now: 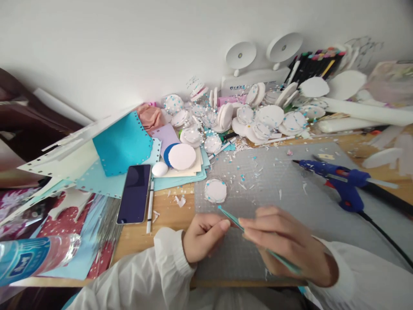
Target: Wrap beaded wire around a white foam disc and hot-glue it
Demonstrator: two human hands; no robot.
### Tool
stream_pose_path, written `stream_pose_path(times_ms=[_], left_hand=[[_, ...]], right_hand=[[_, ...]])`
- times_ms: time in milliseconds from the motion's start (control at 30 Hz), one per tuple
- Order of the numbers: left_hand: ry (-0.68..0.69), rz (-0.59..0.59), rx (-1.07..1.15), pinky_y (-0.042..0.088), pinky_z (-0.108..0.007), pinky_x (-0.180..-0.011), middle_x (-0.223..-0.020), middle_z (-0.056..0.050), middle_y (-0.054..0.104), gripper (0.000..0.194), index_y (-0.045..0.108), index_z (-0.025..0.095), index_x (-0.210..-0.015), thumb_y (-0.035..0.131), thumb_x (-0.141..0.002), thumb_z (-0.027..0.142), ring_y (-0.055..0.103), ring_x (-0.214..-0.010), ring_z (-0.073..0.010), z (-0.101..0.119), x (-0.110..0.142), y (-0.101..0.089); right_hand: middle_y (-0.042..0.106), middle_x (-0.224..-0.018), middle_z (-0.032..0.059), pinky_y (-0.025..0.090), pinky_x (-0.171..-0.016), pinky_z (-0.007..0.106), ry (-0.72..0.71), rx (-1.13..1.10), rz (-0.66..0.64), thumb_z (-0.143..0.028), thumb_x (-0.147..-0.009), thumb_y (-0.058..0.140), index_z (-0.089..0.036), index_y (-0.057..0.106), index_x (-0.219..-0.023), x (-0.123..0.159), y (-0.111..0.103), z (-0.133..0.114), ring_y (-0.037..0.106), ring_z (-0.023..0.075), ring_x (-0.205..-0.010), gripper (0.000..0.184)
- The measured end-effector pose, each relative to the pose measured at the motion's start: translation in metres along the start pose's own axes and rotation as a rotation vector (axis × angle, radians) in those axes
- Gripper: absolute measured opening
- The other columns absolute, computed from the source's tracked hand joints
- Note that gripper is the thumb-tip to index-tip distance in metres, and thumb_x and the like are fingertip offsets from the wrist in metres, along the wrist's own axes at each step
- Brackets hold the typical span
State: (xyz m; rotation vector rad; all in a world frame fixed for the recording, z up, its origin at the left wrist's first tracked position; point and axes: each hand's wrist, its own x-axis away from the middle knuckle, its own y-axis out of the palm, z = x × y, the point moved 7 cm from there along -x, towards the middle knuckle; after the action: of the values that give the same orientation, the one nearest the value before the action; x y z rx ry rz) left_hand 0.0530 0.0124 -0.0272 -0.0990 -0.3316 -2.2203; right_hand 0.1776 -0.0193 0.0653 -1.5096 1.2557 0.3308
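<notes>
Both my hands meet low over a grey cutting mat (pixel 277 189) and pinch a long thin teal strip (pixel 229 217). My left hand (pixel 204 237) is curled, its thumb and fingertip closed on the strip near its upper end. My right hand (pixel 284 243) has its fingers pressed together on the strip, whose lower end runs out below the palm. A white foam disc with blue specks (pixel 215 190) lies on the mat just above my hands.
A blue hot glue gun (pixel 338 181) lies on the mat's right with its black cable trailing off. A phone (pixel 134 193) and a white pen (pixel 150 206) lie left. Teal sheets (pixel 122 144), decorated white discs (pixel 258 118), markers (pixel 316 60) and a water bottle (pixel 32 258) crowd the desk.
</notes>
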Motion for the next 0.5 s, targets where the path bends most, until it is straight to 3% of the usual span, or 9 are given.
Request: stream_pose_path(times_ms=[67, 167, 333, 500], left_hand=[[0.007, 0.005, 0.022, 0.015, -0.019, -0.032, -0.03, 0.006, 0.032, 0.065, 0.039, 0.017, -0.041, 0.048, -0.084, 0.064, 0.023, -0.027, -0.0019, 0.0, -0.001, -0.001], [0.0, 0.006, 0.037, 0.014, -0.02, -0.032, -0.029, 0.007, 0.03, 0.064, 0.034, 0.018, -0.04, 0.05, -0.084, 0.062, 0.021, -0.027, -0.0016, -0.001, -0.002, -0.001], [-0.028, 0.074, 0.076, 0.014, -0.02, -0.033, -0.028, 0.008, 0.03, 0.063, 0.036, 0.017, -0.041, 0.055, -0.08, 0.063, 0.021, -0.026, -0.0019, -0.005, -0.001, -0.005], [-0.062, 0.139, 0.008, 0.011, -0.02, -0.033, -0.029, 0.007, 0.031, 0.06, 0.046, 0.015, -0.043, 0.061, -0.073, 0.064, 0.022, -0.027, -0.0023, -0.008, -0.001, -0.01]], right_hand=[[0.072, -0.09, 0.0107, 0.056, -0.073, 0.03, -0.143, 0.13, -0.002, -0.008, -0.087, 0.048, -0.014, 0.064, -0.097, 0.005, 0.005, -0.015, 0.065, 0.0164, -0.086, 0.02], [0.072, -0.091, 0.0128, 0.055, -0.072, 0.031, -0.257, 0.281, -0.044, -0.008, -0.087, 0.047, -0.012, 0.067, -0.088, 0.011, 0.014, -0.027, 0.065, 0.0183, -0.087, 0.02], [0.072, -0.092, 0.0135, 0.054, -0.071, 0.033, -0.296, 0.33, -0.115, -0.008, -0.086, 0.048, -0.009, 0.068, -0.091, 0.014, 0.022, -0.033, 0.065, 0.0192, -0.084, 0.02], [0.072, -0.098, 0.0097, 0.052, -0.079, 0.033, -0.216, 0.317, -0.189, -0.009, -0.091, 0.037, -0.011, 0.067, -0.098, 0.015, 0.03, -0.033, 0.064, 0.0173, -0.087, 0.031]])
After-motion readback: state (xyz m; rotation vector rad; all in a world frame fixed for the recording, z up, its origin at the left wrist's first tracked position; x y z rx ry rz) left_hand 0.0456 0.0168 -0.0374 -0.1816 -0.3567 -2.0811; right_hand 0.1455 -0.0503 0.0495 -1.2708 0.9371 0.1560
